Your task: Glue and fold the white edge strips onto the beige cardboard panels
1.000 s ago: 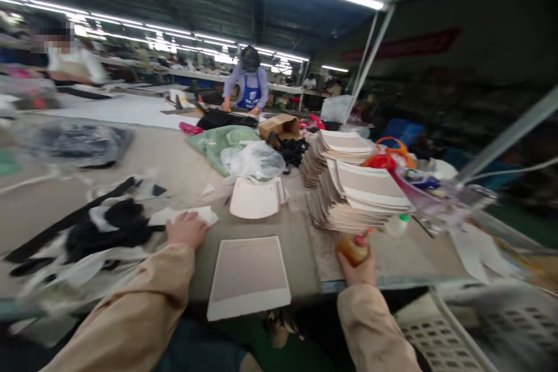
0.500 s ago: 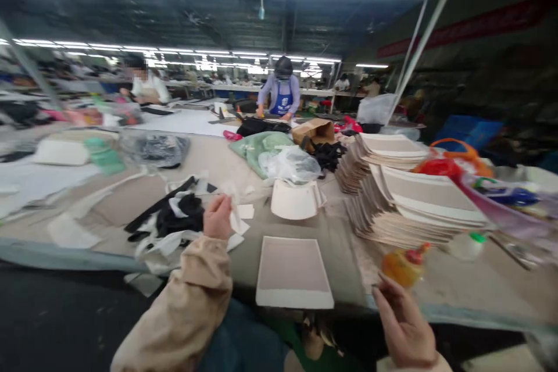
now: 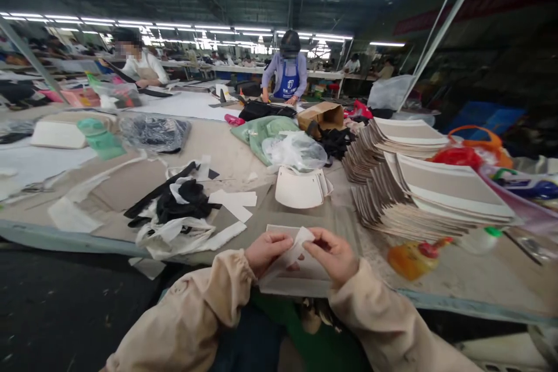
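Observation:
Above the front edge of the table, both hands pinch a small, thin white strip [image 3: 301, 237]; I cannot tell whether it is paper or cloth. My left hand [image 3: 269, 252] has its fingers closed at the strip's left side. On the right side, my right hand [image 3: 335, 256] grips it between thumb and fingers. Beneath the hands lies a flat beige panel with a pale border [image 3: 294, 286], partly hidden by them. Several loose white strips [image 3: 238, 204] are scattered to the left of my left hand. Farther back stands a small stack of curved white pieces [image 3: 299, 189].
Tall stacks of beige panels [image 3: 444, 186] stand at the right, with an orange bottle [image 3: 412, 260] in front. Black and white scraps [image 3: 185, 203] lie at left. A green bag [image 3: 261, 135] and clear plastic [image 3: 294, 151] sit behind. A person in a blue apron [image 3: 288, 78] works opposite.
My left hand has moved right from the scraps with the white strip. My right hand has come left from beside the orange bottle and now grips the strip too. The camera view has tilted down.

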`<state>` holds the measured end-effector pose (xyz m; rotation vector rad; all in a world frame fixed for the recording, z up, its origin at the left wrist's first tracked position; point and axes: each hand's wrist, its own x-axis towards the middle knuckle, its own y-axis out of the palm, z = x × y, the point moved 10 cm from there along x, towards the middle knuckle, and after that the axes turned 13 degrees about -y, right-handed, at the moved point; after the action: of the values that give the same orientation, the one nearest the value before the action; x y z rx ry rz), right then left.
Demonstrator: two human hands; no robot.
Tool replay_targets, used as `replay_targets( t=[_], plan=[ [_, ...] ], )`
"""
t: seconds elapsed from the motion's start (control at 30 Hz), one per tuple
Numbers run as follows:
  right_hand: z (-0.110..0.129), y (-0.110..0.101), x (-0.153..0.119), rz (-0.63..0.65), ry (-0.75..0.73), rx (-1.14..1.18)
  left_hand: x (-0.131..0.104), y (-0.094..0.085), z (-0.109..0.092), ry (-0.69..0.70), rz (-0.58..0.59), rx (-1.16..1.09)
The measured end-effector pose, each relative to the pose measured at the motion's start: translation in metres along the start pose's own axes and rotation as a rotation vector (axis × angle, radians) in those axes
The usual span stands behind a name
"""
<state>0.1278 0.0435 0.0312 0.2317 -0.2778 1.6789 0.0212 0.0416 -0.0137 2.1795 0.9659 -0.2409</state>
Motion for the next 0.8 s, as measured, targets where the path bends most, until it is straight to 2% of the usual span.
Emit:
replay_targets(
  t=[0.1, 0.13, 0.2, 0.27, 0.33, 0.4, 0.47, 0.53, 0.6, 0.7, 0.8],
  plan=[
    [-0.025, -0.037, -0.013, -0.18, 0.107, -0.065, -0.001, 0.003, 0.013, -0.118, 0.065, 0.07],
    [-0.034, -0.049, -0.019, -0.231, 0.158, -0.068, -0.001, 0.0, 0.014, -0.13, 0.052, 0.12],
    [-0.051, -0.067, -0.031, -0.281, 0.261, -0.064, 0.002, -0.014, 0.013, -0.117, -0.067, 0.257],
    [-0.061, -0.076, -0.039, -0.27, 0.329, -0.09, 0.005, -0.032, 0.01, -0.119, -0.235, 0.363],
    [-0.066, -0.077, -0.043, -0.24, 0.359, -0.128, 0.007, -0.044, 0.012, -0.164, -0.337, 0.416],
    [-0.068, -0.075, -0.043, -0.254, 0.383, -0.1, 0.009, -0.047, 0.011, -0.187, -0.382, 0.469],
    [-0.07, -0.072, -0.042, -0.309, 0.413, 0.014, 0.009, -0.046, 0.002, -0.118, -0.415, 0.572],
    [-0.069, -0.067, -0.039, -0.359, 0.434, 0.149, 0.007, -0.04, -0.011, 0.007, -0.435, 0.682],
    [-0.065, -0.062, -0.036, -0.386, 0.444, 0.263, 0.007, -0.035, -0.015, 0.076, -0.425, 0.761],
    [-0.057, -0.054, -0.035, -0.391, 0.445, 0.428, 0.009, -0.032, -0.012, 0.069, -0.392, 0.809],
    [-0.048, -0.043, -0.035, -0.335, 0.421, 0.571, 0.012, -0.019, -0.008, 0.073, -0.216, 0.711]
  ],
)
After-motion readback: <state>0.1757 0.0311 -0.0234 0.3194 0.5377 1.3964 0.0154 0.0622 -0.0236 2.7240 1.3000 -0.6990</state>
